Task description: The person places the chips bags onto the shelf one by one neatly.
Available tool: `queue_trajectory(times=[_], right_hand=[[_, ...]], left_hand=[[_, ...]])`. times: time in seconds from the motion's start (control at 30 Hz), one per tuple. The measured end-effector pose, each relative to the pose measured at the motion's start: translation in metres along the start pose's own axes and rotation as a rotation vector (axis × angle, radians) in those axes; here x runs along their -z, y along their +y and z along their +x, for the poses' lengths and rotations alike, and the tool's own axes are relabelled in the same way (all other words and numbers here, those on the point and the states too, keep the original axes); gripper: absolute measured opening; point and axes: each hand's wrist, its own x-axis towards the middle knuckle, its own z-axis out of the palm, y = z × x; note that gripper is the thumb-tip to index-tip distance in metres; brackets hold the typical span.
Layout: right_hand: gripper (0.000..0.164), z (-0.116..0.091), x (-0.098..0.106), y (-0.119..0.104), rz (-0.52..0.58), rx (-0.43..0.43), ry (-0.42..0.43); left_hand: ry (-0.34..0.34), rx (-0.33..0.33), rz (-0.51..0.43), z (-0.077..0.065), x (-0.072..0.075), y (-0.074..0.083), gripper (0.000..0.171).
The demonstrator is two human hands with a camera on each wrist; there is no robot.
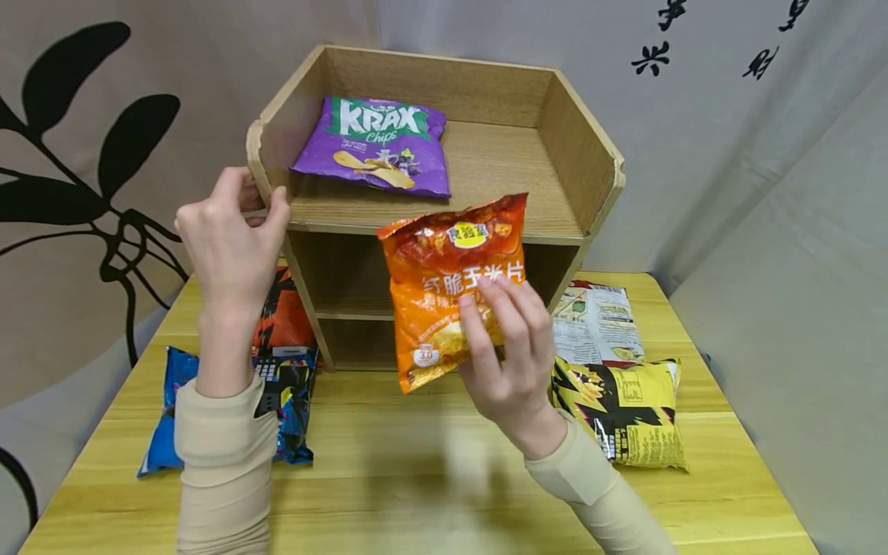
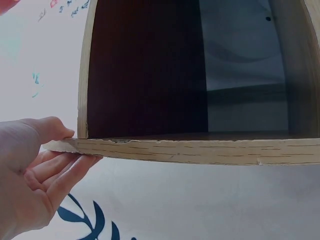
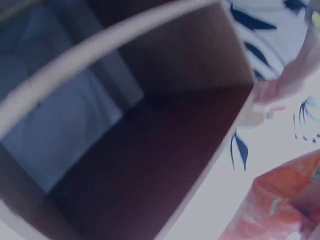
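My right hand [image 1: 509, 358] holds an orange bag of corn chips [image 1: 426, 270] upright in front of the small wooden shelf [image 1: 509, 169]. Its fingers lie across the bag's lower right front, and the thumb is hidden behind. Part of the same bag [image 3: 280, 205] shows at the lower right of the right wrist view, which is blurred. My left hand [image 1: 232, 239] grips the front edge of the shelf's left side panel, with thumb and fingers on either side of the board [image 2: 170, 150]. A purple bag of Krax chips [image 1: 378, 146] lies on the top tier, towards the left.
Left of the shelf, a blue snack bag [image 1: 294, 432] and a red-and-black bag [image 1: 284, 316] lie on the wooden table [image 1: 416, 493], partly behind my left arm. To the right are a yellow-and-black bag [image 1: 641, 416] and a whitish printed bag [image 1: 600, 324]. Lower tiers open below the top.
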Motion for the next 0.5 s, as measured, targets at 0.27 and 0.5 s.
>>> queue_trajectory(times=[0.27, 0.5], right_hand=[[0.032, 0.013, -0.005, 0.031, -0.109, -0.222, -0.124], [0.033, 0.014, -0.009, 0.049, -0.177, -0.261, -0.258]], left_hand=[[-0.002, 0.000, -0.001, 0.000, -0.001, 0.000, 0.028], [0.011, -0.005, -0.001, 0.000, -0.002, 0.000, 0.027]])
